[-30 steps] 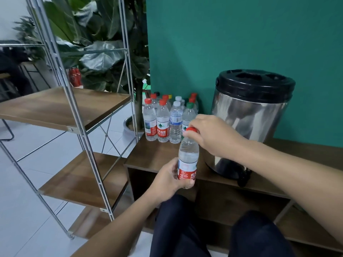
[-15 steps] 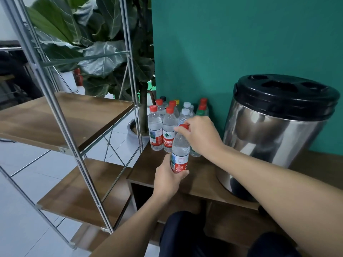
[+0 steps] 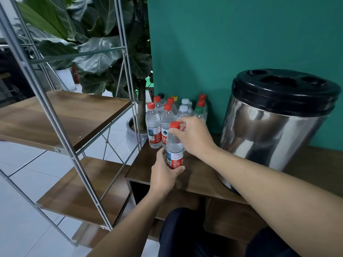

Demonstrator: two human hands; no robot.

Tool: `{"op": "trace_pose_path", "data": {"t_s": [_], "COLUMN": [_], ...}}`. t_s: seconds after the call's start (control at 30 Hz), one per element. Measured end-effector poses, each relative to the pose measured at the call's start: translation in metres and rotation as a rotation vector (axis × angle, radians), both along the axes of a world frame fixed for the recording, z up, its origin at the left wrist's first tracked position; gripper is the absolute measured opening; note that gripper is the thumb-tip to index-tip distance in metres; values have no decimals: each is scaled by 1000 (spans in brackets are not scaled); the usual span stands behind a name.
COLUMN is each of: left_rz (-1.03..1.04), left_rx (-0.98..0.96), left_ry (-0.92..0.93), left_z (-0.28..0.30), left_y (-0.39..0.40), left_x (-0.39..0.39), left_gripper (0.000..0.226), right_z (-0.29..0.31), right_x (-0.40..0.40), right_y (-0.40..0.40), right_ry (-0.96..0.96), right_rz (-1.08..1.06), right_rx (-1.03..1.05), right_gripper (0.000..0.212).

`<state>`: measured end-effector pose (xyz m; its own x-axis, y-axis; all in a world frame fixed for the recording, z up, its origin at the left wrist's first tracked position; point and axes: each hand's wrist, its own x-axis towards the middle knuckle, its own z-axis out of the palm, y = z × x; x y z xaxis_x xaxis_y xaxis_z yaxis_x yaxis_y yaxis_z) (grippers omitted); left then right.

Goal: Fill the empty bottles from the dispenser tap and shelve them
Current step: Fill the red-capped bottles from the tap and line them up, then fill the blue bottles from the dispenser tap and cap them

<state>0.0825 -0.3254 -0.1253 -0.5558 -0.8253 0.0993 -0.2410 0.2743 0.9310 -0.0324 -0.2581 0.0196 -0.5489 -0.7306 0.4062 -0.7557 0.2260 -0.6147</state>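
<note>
A clear water bottle (image 3: pixel 174 151) with a red cap and red label stands upright over the low wooden cabinet (image 3: pixel 200 175). My left hand (image 3: pixel 164 175) grips its lower half around the label. My right hand (image 3: pixel 194 135) pinches its neck just under the red cap. Behind it, several bottles (image 3: pixel 157 127) with red, white and green caps stand clustered against the teal wall. The steel dispenser (image 3: pixel 274 127) with a black lid sits to the right; its tap is hidden behind my right forearm.
A metal-framed shelf unit (image 3: pixel 61 115) with bare wooden boards stands at the left, close to the cabinet's edge. A large potted plant (image 3: pixel 96 52) rises behind it. White tiled floor shows below. My dark-trousered knees are at the bottom.
The view has come closer to the cabinet. The bottle in both hands has moved left and away from the dispenser, towards the cluster of bottles. My right hand has slipped from over the cap to the neck.
</note>
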Motion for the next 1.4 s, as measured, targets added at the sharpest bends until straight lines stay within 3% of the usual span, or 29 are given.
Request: {"op": "trace_pose_path", "data": {"t_s": [0.07, 0.13, 0.2, 0.33, 0.43, 0.57, 0.73, 1.03, 1.27, 1.4], "left_rz": [29, 74, 108, 62, -117, -376, -659, -779, -951, -1013], "left_rx": [21, -13, -74, -101, -80, -13, 51, 90, 224, 342], "left_ry": [15, 31, 52, 187, 252, 333, 281, 52, -97, -104], "left_z": [8, 14, 20, 43, 66, 101, 121, 74, 39, 27], "left_y": [6, 15, 30, 75, 116, 187, 290, 415, 473, 510], "left_x": [10, 23, 37, 52, 36, -16, -101, -260, -368, -414], "left_gripper": [109, 103, 84, 31, 5, 13, 14, 17, 33, 41], "right_z": [4, 8, 8, -1, -5, -7, -7, -72, -114, -113], "right_x": [1, 2, 4, 10, 1, -26, -63, -175, -273, -323], "right_y": [9, 27, 55, 137, 205, 294, 394, 523, 591, 617], "right_ry": [-44, -106, -162, -201, -171, -202, -242, -341, -241, -149], "right_rz": [-6, 9, 37, 117, 49, -83, -238, -644, -1012, -1081], "right_rx": [15, 23, 25, -32, -95, -227, -313, -357, -351, -347], "right_gripper": [38, 52, 48, 2, 23, 27, 28, 16, 37, 42]}}
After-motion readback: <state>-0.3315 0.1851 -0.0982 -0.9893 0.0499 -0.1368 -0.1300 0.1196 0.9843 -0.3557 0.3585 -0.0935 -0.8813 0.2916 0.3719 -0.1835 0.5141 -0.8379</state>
